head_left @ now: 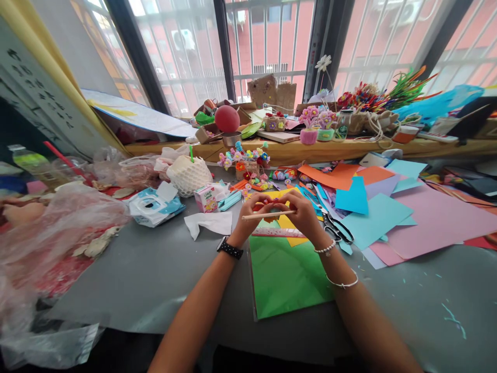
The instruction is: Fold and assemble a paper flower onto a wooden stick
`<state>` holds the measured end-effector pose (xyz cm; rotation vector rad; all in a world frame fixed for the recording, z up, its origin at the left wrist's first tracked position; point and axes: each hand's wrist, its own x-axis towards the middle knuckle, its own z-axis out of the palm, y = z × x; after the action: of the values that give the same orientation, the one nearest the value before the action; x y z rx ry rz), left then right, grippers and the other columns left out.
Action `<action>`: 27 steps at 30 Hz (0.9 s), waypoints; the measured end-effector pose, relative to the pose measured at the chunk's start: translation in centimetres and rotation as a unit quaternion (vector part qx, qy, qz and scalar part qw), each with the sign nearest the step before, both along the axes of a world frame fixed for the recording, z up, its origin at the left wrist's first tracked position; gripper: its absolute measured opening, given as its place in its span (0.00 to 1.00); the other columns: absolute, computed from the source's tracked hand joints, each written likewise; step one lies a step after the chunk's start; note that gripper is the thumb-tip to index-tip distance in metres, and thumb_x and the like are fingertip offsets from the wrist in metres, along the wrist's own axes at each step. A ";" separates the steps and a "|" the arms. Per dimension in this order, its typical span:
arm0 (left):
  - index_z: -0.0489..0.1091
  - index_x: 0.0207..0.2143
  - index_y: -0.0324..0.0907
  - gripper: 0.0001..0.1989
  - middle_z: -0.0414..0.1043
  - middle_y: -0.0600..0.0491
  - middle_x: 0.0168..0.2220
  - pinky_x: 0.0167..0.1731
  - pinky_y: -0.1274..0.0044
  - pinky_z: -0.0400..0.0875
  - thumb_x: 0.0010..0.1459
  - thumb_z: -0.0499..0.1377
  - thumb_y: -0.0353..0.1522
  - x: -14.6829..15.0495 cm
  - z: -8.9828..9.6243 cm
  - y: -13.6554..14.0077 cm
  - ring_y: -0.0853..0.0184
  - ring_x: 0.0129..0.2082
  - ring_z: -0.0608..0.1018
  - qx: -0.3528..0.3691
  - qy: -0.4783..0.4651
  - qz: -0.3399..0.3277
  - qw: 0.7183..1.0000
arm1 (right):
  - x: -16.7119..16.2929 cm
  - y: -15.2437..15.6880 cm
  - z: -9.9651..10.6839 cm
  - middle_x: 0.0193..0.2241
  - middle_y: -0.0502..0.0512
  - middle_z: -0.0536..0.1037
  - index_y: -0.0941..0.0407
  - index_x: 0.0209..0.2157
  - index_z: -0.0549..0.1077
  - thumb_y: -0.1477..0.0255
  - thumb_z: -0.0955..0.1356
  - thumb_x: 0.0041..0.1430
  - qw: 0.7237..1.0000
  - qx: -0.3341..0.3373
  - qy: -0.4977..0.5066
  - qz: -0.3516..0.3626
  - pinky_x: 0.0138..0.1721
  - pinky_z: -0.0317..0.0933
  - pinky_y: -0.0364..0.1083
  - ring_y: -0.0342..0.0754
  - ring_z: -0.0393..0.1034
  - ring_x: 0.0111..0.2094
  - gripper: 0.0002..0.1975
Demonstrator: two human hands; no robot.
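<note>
My left hand (251,213) and my right hand (302,213) meet at the fingertips above the front part of the paper pile. A thin pale stick (267,214) lies across in front of the fingers, its right end at my right hand's grip. Between the fingers shows a small red and orange piece (271,201), mostly hidden, so its kind cannot be made out. Below the hands are a ruler (279,232), yellow paper (297,241) and a stack of green paper (289,274) in a clear sleeve. Black-handled scissors (337,228) lie right of my right hand.
Blue, orange and pink paper sheets (442,217) spread to the right. Left are a wipes pack (155,204), a small pink box (205,199), a tissue (209,224) and crumpled plastic bags (70,217). Fluffy craft flowers (244,158) stand behind; a cluttered sill (287,150) runs below the window.
</note>
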<state>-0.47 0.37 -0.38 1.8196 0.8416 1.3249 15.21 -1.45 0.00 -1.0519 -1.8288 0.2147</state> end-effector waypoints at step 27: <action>0.64 0.30 0.39 0.14 0.67 0.53 0.30 0.30 0.79 0.68 0.45 0.61 0.38 -1.0 0.7 0.1 0.72 0.31 0.72 -0.009 0.063 -0.097 0.993 | 0.5 -0.2 0.2 0.22 0.48 0.68 0.58 0.25 0.67 0.68 0.66 0.50 0.995 -0.069 0.023 0.060 0.21 0.50 0.39 0.37 0.55 0.20 0.07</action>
<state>-1.44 0.51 0.36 1.9331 0.7195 1.0856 15.68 -1.64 0.24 -1.0227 -1.8577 0.4405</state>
